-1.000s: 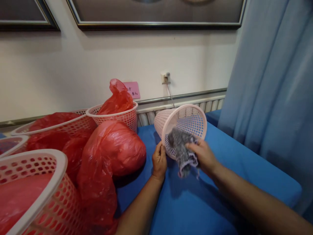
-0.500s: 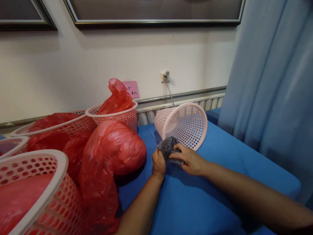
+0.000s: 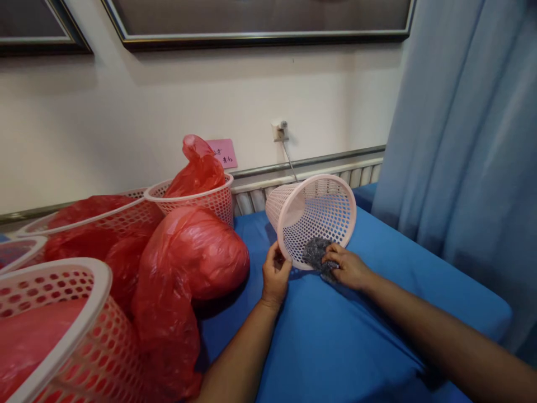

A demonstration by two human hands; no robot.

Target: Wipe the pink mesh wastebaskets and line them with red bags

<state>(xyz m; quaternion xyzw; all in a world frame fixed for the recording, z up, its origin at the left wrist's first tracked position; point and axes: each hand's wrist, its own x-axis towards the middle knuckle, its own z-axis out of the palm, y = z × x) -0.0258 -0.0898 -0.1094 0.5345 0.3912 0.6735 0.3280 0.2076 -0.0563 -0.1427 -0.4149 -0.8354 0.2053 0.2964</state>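
Observation:
A pink perforated plastic basket [image 3: 289, 204] lies on its side on the blue-covered table [image 3: 327, 336], its mouth towards me. My left hand [image 3: 276, 274] grips the near left part of its rim, thumb and fingers closed around the edge. In my right hand [image 3: 346, 266] is a bunched dark grey cloth [image 3: 318, 253], pinched between the fingers. The cloth lies over the lower right of the basket's rim, partly inside the mouth.
To the left, a red plastic bag [image 3: 197, 252] full of something rests beside several pink baskets [image 3: 104, 268] with red bags inside. A blue curtain [image 3: 444, 168] hangs on the right. Behind the table are a radiator [image 3: 251, 201] and a wall socket [image 3: 279, 132].
My right hand has moved the grey cloth rightwards, away from my left hand, to the basket's mouth. My left hand has let go of the cloth and taken the rim.

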